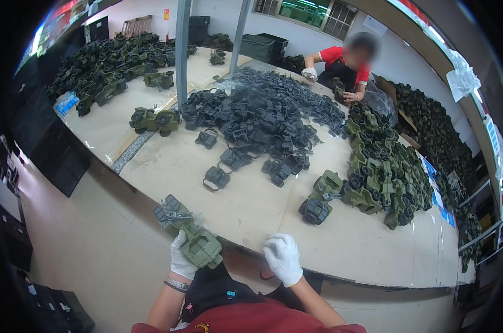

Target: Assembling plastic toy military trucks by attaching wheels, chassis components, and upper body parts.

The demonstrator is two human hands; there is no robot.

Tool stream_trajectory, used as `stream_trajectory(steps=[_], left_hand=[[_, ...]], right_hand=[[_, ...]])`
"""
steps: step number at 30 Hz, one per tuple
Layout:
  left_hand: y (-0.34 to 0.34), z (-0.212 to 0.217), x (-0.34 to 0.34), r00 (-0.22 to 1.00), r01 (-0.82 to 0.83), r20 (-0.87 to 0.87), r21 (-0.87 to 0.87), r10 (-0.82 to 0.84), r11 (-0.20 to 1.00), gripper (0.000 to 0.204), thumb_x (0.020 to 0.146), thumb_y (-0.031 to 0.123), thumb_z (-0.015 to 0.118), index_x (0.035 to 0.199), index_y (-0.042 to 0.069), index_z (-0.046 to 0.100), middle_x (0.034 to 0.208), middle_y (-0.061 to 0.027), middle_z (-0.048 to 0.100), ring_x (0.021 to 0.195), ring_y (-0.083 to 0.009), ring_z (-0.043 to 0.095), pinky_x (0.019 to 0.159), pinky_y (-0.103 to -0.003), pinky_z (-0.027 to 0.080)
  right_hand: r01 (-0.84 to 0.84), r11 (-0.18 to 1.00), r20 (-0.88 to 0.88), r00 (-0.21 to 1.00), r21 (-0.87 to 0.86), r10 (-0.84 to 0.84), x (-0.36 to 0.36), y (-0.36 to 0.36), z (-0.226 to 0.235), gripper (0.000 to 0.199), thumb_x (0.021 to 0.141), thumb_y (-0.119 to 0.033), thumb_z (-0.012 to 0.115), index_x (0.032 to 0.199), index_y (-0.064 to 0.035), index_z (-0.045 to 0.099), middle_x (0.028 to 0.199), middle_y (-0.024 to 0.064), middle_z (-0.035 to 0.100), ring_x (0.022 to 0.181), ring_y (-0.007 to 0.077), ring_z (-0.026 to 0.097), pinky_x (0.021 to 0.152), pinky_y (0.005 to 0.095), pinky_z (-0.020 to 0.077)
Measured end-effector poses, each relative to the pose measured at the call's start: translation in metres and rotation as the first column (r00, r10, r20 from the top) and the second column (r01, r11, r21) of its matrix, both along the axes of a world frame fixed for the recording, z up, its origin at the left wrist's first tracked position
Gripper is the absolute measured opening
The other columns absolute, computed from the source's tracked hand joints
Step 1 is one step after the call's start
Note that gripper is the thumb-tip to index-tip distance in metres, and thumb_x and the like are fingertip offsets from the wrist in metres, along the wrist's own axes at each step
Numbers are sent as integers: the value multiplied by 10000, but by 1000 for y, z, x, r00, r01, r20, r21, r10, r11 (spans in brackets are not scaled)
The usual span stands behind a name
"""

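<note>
My left hand (183, 256), in a white glove, grips a green toy jeep (201, 245) in front of the table's near edge. A dark grey frame-like part sits on the jeep's far end. My right hand (283, 258), also gloved, rests by the same edge with its fingers curled; whatever they may hold is hidden. Further in lie loose dark grey toy parts (217, 177), in front of a large heap of similar parts (257, 111). Right of them stands another green jeep (321, 197) with a grey part on its near end.
Many green toy jeeps (382, 166) are piled at the right, and more (113, 66) at the far left. A metal post (182, 50) rises through the table (246, 216). Across from me, a co-worker in a red shirt (332, 55) handles a toy. Dark crates (262, 47) stand behind.
</note>
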State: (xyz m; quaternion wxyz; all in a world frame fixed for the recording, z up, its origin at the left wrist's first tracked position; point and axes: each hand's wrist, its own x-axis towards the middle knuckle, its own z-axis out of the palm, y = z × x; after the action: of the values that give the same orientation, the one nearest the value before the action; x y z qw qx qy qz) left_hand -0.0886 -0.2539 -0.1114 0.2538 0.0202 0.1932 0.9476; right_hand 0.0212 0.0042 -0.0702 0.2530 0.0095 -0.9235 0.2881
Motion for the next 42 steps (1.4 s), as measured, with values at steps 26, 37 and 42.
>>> stream_trajectory(steps=[26,37,42], left_hand=[[-36,33,-61,996,-78,-42,-112,74,991,735,968,491,589,1469,-14,408,1237,-175,626,1121,-306,643,964,-489,541],[-79,11,-252,652,-752,-540,-375,532,542,439,1000,350,635,1322,57,579,1244,-27,622,1111,-133,580,992,-304,460],[-77,25,-248,694,-720,-462,-422,553,551,451,999,346,640,1323,39,581,1240,-18,617,1116,-121,547,1000,-287,426]], right_hand=[[40,862,251,962,-505,103,-34,7,58,349,1036,-272,476,965,-32,721,666,29,535,590,86,448,567,276,377],[-466,883,-189,864,54,467,-300,-120,155,121,914,-136,640,1001,-66,687,922,184,706,795,340,691,720,395,547],[-358,926,-207,903,123,377,-490,-171,137,220,914,-228,618,1038,-67,702,928,201,714,860,369,698,780,420,536]])
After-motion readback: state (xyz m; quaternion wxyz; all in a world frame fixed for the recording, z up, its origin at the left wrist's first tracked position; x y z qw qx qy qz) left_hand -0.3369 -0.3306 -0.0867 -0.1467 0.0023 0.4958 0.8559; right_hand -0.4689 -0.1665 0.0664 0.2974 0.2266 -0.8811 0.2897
